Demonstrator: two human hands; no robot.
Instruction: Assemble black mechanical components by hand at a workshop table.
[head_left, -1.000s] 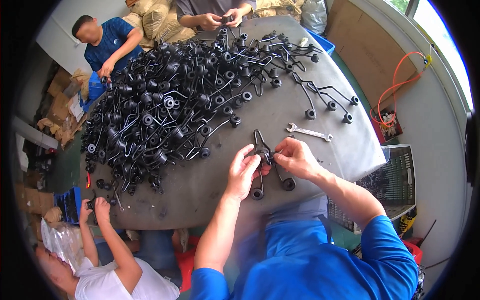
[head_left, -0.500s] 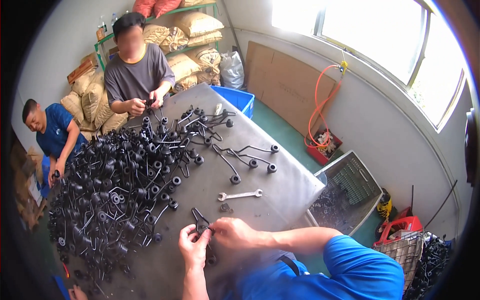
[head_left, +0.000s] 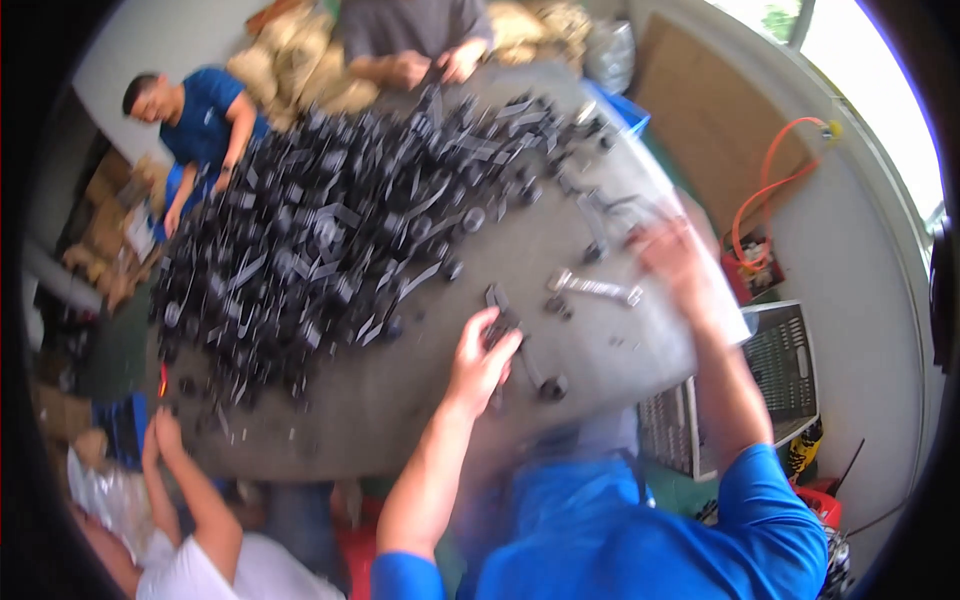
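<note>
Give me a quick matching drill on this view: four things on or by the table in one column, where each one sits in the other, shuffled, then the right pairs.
Things
1. left hand
2. right hand
3. wrench
4. wire basket

Places
A. off the table's right edge, lower down
B. lying flat on the grey table, between the two hands
C. on a black metal part near the front edge
D. blurred, stretched out toward the table's right side

Pairs: 1-C, 2-D, 3-B, 4-A

Grey table (head_left: 400, 420) — black metal parts (head_left: 300, 230) (heaped), wrench (head_left: 595, 289)
</note>
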